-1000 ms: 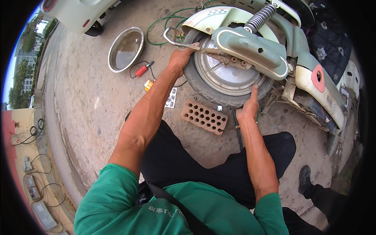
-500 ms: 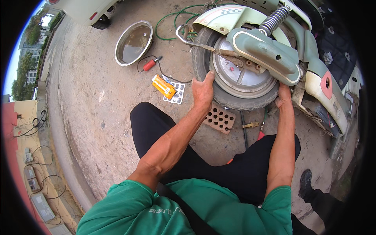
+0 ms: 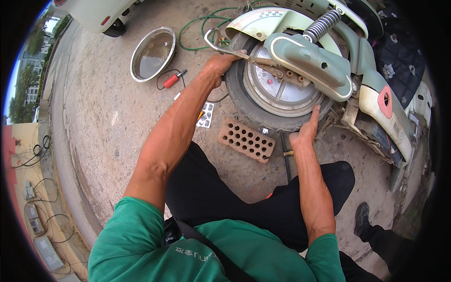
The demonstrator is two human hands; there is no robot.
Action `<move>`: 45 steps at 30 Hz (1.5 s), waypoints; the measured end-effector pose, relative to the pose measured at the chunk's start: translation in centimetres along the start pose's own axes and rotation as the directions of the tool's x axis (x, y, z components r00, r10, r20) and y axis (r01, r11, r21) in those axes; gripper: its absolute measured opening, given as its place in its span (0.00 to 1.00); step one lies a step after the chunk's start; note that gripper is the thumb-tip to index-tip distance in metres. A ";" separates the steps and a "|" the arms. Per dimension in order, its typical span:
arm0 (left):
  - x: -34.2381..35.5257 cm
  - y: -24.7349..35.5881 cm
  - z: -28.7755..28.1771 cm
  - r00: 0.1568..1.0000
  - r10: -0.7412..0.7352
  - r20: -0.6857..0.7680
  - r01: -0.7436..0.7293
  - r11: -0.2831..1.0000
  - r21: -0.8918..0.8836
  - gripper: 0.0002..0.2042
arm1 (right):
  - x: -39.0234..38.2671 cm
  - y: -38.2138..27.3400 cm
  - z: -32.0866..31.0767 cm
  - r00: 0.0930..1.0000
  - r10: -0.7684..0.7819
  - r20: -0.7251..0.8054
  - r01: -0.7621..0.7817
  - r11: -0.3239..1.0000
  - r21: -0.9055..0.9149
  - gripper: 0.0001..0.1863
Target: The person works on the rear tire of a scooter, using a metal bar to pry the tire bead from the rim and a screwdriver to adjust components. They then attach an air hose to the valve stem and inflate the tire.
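Observation:
A scooter lies on its side, with the tyre of its wheel facing me around a metal hub. My left hand is closed on the tyre's left side, just below the bent metal stand; its fingertips are hidden. At the tyre's lower right edge, my right hand grips with the thumb up against the sidewall and the fingers mostly out of sight underneath. Above the hub sit a grey-green cover and a coil spring.
A perforated brick and a black bar lie below the tyre. To the left are a water-filled metal basin, a red-handled tool, and a patch sheet. Another person's shoe stands at right.
My left hand has moved up the tyre's left side towards the stand. My right hand has shifted left and down along the lower edge. More of the brick shows now.

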State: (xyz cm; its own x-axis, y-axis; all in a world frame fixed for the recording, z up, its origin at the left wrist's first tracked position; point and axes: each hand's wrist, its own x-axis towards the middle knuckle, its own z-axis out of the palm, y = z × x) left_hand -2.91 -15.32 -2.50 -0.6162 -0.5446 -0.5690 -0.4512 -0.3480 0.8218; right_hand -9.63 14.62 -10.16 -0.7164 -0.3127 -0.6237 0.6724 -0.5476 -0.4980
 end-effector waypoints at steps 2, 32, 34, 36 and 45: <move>0.7 -2.3 0.0 1.000 0.019 -0.010 -0.021 0.987 -0.157 0.27 | 0.4 0.5 0.7 0.999 -0.035 -0.030 0.034 0.999 -0.024 0.47; 0.5 -0.8 1.5 0.987 0.025 -0.162 -0.048 0.989 -0.138 0.41 | 2.8 -3.6 -0.8 1.000 0.027 0.002 -0.026 0.973 -0.227 0.38; 1.8 -1.2 0.8 0.988 0.030 -0.154 -0.039 0.998 -0.055 0.41 | 3.2 -4.0 -1.7 0.994 0.070 0.078 -0.048 0.966 -0.254 0.39; 2.0 -2.0 0.8 0.987 0.113 -0.118 -0.114 0.993 0.002 0.36 | 3.2 -4.4 -3.2 0.982 0.093 0.162 -0.043 0.956 -0.291 0.44; 1.5 -3.0 1.1 0.969 0.226 -0.098 -0.225 0.974 0.025 0.21 | 5.9 -3.6 -17.8 0.978 0.170 0.125 0.060 0.344 -0.937 0.35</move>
State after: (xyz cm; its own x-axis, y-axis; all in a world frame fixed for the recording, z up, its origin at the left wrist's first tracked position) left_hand -3.20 -14.27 -5.89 -0.6363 -0.6810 -0.3625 -0.3168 -0.1977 0.9276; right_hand -13.00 28.56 -22.73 -0.6093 -0.4954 -0.6191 0.3626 0.5203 -0.7732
